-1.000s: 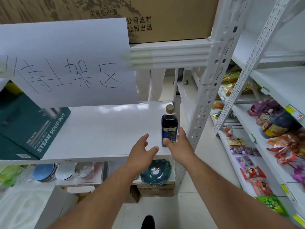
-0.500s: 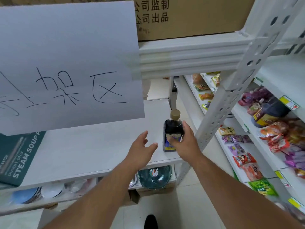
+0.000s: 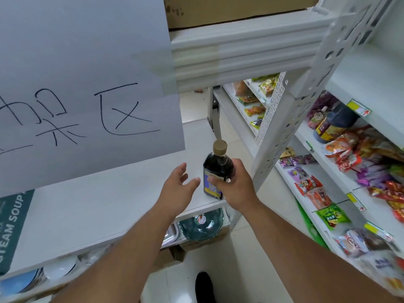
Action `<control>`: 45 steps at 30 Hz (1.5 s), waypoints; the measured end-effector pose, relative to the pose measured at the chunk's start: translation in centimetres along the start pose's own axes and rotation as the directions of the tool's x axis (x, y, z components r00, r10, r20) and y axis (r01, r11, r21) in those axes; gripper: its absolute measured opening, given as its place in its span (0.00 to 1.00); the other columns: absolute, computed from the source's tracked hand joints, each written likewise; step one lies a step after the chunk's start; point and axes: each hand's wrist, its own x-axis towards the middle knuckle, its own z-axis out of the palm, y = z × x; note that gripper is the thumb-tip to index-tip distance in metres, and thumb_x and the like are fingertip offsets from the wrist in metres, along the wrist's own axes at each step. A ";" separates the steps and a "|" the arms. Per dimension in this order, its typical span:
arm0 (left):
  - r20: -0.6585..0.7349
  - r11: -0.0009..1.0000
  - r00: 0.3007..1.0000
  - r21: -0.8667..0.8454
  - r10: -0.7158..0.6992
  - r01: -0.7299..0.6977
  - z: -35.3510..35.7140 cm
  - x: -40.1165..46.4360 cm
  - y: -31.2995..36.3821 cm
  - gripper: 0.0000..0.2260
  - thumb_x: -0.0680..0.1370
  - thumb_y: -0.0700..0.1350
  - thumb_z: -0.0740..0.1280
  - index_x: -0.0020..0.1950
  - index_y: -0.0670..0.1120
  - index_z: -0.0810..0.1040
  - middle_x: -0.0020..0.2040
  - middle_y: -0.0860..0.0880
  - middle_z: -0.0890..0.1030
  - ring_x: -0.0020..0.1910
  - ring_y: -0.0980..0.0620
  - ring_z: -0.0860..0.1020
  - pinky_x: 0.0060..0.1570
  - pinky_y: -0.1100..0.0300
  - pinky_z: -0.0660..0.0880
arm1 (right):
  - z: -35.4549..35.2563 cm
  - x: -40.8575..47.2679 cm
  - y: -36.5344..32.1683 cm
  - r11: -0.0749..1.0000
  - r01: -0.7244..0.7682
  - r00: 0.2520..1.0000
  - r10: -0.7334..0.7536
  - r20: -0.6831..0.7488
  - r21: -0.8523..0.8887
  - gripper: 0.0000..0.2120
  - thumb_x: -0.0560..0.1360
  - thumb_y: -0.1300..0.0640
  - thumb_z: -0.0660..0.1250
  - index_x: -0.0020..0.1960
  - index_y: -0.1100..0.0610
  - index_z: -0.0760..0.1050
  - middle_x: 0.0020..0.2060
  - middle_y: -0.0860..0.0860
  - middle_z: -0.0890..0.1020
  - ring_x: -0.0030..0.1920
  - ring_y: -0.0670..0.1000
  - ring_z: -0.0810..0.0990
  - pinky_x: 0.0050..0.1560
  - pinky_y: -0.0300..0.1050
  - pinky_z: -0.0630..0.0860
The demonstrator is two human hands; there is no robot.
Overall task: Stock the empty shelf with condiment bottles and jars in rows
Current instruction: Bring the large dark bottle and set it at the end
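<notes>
Nearest, the left hand [image 3: 178,189] hovers with fingers spread and holding nothing, just left of the bottle [image 3: 217,171]. Beside it the right hand [image 3: 237,185] wraps the bottle's label. Upright, cap up, the bottle stands at the white shelf's [image 3: 109,204] front right corner, well short of the back edge.

The scene is lit brightly and evenly by soft, diffuse light from above; no hard shadows are cast, only faint shade under the white shelf [image 3: 91,200]; a mild sheen is seen on its surface; straight uprights are bent by wide-angle distortion toward the edges; the snack packets [image 3: 354,241] at lower right are smeared by blur; the paper sign [image 3: 83,84] is rendered softly, with a blocky seam at its right edge.
</notes>
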 end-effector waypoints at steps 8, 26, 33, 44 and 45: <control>-0.006 0.996 0.997 -0.046 0.076 -0.077 1.4 -3.0 2.2 0.28 0.80 0.48 0.69 0.79 0.53 0.63 0.77 0.55 0.68 0.72 0.55 0.70 0.67 0.56 0.70 | -2.6 -5.5 -1.3 0.996 0.054 0.998 -0.053 -0.017 0.066 0.24 0.64 0.39 0.78 0.56 0.39 0.72 0.53 0.41 0.83 0.58 0.47 0.82 0.60 0.56 0.82; 0.615 0.945 0.734 -0.062 0.290 -0.321 26.7 -22.8 8.6 0.27 0.81 0.44 0.69 0.79 0.51 0.66 0.74 0.55 0.71 0.69 0.58 0.72 0.64 0.58 0.72 | -29.4 -31.9 2.5 0.992 0.018 0.816 0.058 -0.575 0.126 0.22 0.67 0.47 0.81 0.57 0.41 0.76 0.54 0.44 0.85 0.58 0.46 0.83 0.60 0.57 0.81; 0.851 0.921 0.450 -0.093 0.271 -0.378 35.8 -27.3 10.9 0.27 0.81 0.45 0.69 0.79 0.52 0.65 0.72 0.58 0.71 0.70 0.59 0.71 0.61 0.60 0.72 | -36.1 -38.8 4.6 0.983 -0.026 0.614 0.159 -0.773 0.182 0.23 0.68 0.56 0.82 0.58 0.47 0.77 0.53 0.47 0.86 0.56 0.49 0.85 0.60 0.57 0.82; 0.977 0.886 0.013 -0.186 0.211 -0.424 47.0 -28.4 14.4 0.27 0.77 0.46 0.73 0.73 0.61 0.71 0.66 0.60 0.79 0.68 0.61 0.75 0.67 0.48 0.74 | -43.3 -39.8 4.1 0.971 -0.124 0.386 0.239 -0.891 0.206 0.26 0.70 0.60 0.81 0.63 0.49 0.77 0.49 0.41 0.86 0.48 0.35 0.84 0.46 0.29 0.79; 0.979 0.887 -0.002 -0.186 0.205 -0.422 47.7 -28.2 14.6 0.26 0.77 0.45 0.73 0.72 0.61 0.71 0.67 0.59 0.79 0.66 0.60 0.76 0.66 0.49 0.75 | -43.7 -39.7 4.2 0.969 -0.131 0.373 0.244 -0.895 0.210 0.26 0.70 0.61 0.81 0.63 0.48 0.77 0.49 0.41 0.86 0.49 0.36 0.84 0.46 0.30 0.80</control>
